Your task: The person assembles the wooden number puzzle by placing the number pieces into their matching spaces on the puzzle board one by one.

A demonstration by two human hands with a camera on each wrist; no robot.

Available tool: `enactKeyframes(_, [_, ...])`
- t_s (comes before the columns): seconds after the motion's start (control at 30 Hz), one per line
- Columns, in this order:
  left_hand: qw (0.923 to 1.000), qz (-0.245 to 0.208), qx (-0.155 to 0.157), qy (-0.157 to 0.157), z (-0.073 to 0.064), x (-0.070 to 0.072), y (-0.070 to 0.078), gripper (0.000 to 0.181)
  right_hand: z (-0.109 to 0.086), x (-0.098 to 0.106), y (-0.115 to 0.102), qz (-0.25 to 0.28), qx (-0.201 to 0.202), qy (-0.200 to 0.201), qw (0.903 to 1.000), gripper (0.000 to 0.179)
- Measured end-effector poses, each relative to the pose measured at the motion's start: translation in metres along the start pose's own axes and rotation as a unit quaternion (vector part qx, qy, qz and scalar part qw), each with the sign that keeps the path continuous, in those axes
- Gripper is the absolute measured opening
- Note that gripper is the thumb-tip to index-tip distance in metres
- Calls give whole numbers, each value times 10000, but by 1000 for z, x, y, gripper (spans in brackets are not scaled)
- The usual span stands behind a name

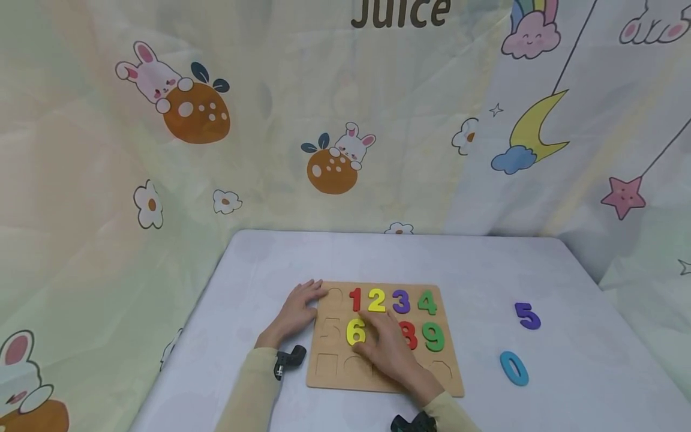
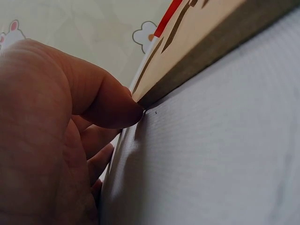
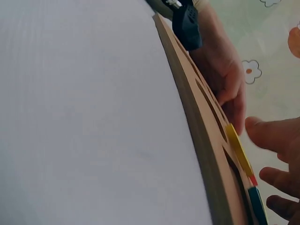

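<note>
A wooden number board (image 1: 451, 379) lies on the white table. Colored numbers fill its upper two rows, among them the yellow 6 (image 1: 355, 331), red 8 (image 1: 408, 335) and green 9 (image 1: 433, 336). My left hand (image 1: 294, 311) rests at the board's upper left corner, fingers extended; its thumb (image 2: 112, 105) touches the edge in the left wrist view. My right hand (image 1: 390, 348) reaches over the middle row, thumb and fingers spread around the 6. In the right wrist view, the fingers stand apart beside a teal piece (image 3: 257, 205), which the hand hides in the head view.
A purple 5 (image 1: 527, 316) and a blue 0 (image 1: 514, 368) lie loose on the table to the right of the board. Recesses show along the board's left column and bottom row. A printed cloth (image 1: 270, 168) hangs behind the table (image 1: 281, 255).
</note>
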State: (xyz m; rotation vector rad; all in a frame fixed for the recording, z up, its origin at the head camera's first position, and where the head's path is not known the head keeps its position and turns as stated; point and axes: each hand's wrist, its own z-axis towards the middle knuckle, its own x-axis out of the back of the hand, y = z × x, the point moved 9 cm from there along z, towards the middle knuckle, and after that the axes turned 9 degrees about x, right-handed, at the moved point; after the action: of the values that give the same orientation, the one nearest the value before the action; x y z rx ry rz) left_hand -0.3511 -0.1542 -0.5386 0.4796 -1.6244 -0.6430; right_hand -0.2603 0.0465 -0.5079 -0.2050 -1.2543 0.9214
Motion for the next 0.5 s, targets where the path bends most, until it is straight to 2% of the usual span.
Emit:
enactKeyframes(0.17, [10000,15,-67,34,0,0,1,56,-5,15,14,319,-481,235,9981,63])
enactKeyframes(0.27, [9998,15,-168,70,0,2,3,57,-5,27,23,386,-554,407,9969,63])
enactKeyframes(0.4, [9997,26,-213,77,-1,2,4,57,-6,43,36,286,-615,561,9961,64])
enactKeyframes(0.5, [9997,16,-221,68,-1,2,4,57,-9,53,46,166,-815,545,9950,64])
